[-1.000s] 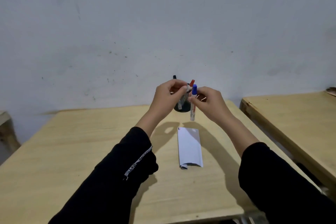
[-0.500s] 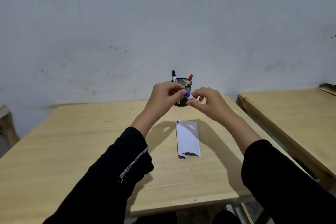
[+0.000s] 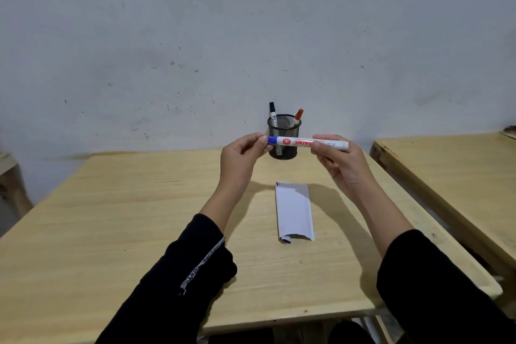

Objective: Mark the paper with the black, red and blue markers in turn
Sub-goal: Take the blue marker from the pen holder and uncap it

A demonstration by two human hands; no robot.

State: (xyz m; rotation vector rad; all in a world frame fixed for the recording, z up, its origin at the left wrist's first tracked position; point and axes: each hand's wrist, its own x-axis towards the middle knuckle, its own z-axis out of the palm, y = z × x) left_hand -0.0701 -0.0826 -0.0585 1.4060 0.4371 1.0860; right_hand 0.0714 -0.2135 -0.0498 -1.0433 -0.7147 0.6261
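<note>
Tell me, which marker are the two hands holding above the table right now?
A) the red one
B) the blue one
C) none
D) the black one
B: the blue marker lies level between the left hand and right hand, while the black marker and red marker stand in the mesh pen holder.

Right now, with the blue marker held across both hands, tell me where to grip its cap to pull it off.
Pinch the blue cap at the left end of the blue marker, coming from the left side. The marker lies level, and the left hand already has fingertips on the cap while the right hand holds the white barrel, so pulling straight apart along its length should free it.
</note>
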